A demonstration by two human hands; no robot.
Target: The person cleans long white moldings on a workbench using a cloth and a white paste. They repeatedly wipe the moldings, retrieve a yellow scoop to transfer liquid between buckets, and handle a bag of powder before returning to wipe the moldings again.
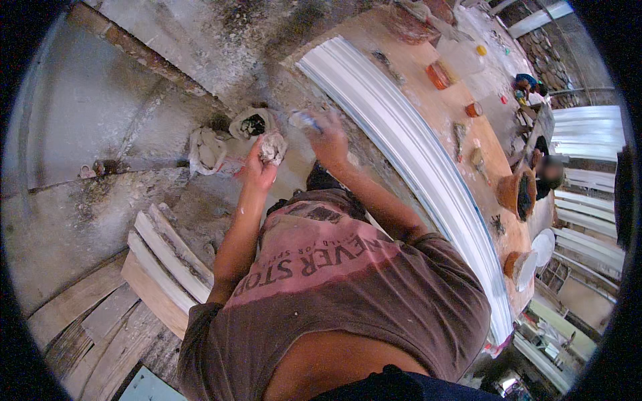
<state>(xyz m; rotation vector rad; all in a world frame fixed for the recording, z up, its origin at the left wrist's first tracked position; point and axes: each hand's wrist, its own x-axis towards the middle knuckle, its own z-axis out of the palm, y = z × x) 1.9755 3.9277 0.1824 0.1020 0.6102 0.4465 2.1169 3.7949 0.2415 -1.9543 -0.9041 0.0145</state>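
Observation:
My left hand [256, 168] is closed around a rough whitish lump [273, 148], held up in front of my body. The lump looks crusted and uneven; its material I cannot make out for certain. To the right of it, my right hand [329, 142] is smeared by motion. A pale, bluish-white thing [305, 120] shows at its fingers, too blurred to name. Just beyond my left hand stands an open pale sack [253, 123] with dark contents. Beside it, further left, is another whitish bag [207, 151].
A long white ribbed moulding [401, 134] runs along the edge of a wooden table [428, 110] on my right. Orange tubs [439, 75], a brown pot [516, 194] and tools lie there. White strips [170, 250] lean at left. Another person [550, 175] is at far right.

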